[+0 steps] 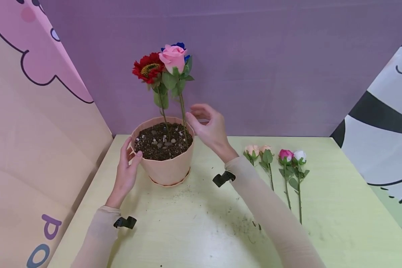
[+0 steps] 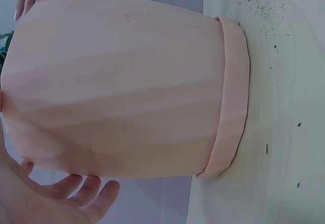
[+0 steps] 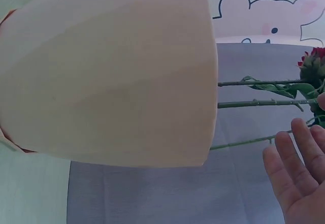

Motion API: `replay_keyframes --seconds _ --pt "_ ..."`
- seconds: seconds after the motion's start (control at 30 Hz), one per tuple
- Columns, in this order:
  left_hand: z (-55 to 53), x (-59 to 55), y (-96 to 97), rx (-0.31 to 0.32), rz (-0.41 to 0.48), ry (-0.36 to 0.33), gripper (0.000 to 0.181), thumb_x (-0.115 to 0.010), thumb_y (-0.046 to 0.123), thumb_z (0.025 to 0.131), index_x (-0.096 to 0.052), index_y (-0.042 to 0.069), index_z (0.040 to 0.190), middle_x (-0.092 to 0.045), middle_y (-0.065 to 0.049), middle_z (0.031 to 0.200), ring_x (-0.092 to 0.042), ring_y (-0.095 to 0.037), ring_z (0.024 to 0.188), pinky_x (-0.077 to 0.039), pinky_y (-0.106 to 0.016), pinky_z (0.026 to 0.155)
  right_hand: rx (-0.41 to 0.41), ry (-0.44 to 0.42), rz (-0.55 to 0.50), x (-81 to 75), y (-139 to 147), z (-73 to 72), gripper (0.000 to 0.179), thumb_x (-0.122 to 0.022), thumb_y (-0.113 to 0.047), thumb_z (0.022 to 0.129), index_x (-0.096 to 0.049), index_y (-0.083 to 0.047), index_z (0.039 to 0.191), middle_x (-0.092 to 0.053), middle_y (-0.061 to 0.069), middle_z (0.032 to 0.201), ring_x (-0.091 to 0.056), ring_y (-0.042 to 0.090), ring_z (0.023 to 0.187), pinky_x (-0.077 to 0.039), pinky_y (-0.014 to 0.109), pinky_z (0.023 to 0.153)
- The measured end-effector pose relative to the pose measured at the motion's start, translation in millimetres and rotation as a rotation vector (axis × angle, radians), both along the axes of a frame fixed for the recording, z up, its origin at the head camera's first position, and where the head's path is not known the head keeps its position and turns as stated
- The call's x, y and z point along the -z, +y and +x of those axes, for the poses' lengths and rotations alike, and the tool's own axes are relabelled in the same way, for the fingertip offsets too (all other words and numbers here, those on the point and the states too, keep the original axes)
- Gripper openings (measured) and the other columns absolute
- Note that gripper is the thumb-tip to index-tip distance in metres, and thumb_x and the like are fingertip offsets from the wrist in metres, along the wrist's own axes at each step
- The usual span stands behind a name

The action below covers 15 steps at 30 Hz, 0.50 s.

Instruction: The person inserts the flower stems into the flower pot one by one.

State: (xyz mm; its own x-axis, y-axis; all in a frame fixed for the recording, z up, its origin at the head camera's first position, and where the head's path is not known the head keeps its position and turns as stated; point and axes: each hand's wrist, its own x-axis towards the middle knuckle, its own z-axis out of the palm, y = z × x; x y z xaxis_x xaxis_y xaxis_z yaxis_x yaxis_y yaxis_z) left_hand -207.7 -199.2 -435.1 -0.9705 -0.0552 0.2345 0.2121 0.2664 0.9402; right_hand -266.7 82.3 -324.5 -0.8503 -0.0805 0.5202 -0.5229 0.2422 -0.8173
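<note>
Stems (image 1: 182, 108) are standing in the soil (image 1: 150, 150) with only loose earth and pebbles (image 1: 162, 141) visibly bracing them, so a careless brush from the right hand (image 1: 210, 128), which is hovering just beside the pink rose (image 1: 173, 58), could be tipping that flower into its neighbours. Its fingers are hanging apart and relaxed, the thumb lying close to a stem; whether it is touching, I cannot tell. The left hand (image 1: 126, 171) is resting against the left side of the pot (image 1: 167, 171), fingers loosely spread along the wall and thumb lying at the rim; pressing harder there could be sliding or tilting the pot along with its saucer (image 2: 233, 97), and a jolt might be spilling soil onto the table (image 1: 174, 230), where dark crumbs (image 1: 182, 193) are lying

The pot is sitting upright near the back left of the table, looking pale peach, with a faceted wall and an angular rim. The red flower (image 1: 149, 68) is leaning a little left, showing a yellow ring round its dark centre; the pink rose is partly hiding a blue bloom (image 1: 179, 45). Four loose flowers (image 1: 286, 155), two peach, one magenta and one white, are lying to the right, beyond the forearm
</note>
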Motion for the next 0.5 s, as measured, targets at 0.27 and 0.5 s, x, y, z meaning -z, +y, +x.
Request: replay_keyframes --seconds 0.27,0.5 --pt "0.3 0.0 1.0 0.011 0.005 0.009 0.069 -0.048 0.032 0.113 -0.014 0.030 0.172 -0.020 -0.013 0.177 -0.033 -0.045 0.154 -0.033 -0.066 0.122 0.005 -0.027 -0.012 1.5 19.3 7.7 0.029 -0.073 -0.020 0.101 -0.073 -0.004 0.125 -0.078 0.015 0.116 -0.074 0.026 0.106 -0.060 0.031 0.093" --pt "0.6 -0.3 0.5 0.005 0.002 0.007 0.069 -0.049 0.032 0.113 -0.014 0.029 0.172 -0.020 -0.011 0.178 -0.034 -0.046 0.154 -0.032 -0.066 0.123 0.008 -0.037 -0.041 4.2 41.5 13.4 0.025 -0.072 -0.013 0.101 -0.074 0.000 0.122 -0.078 0.020 0.114 -0.073 0.008 0.096 -0.059 0.021 0.087"
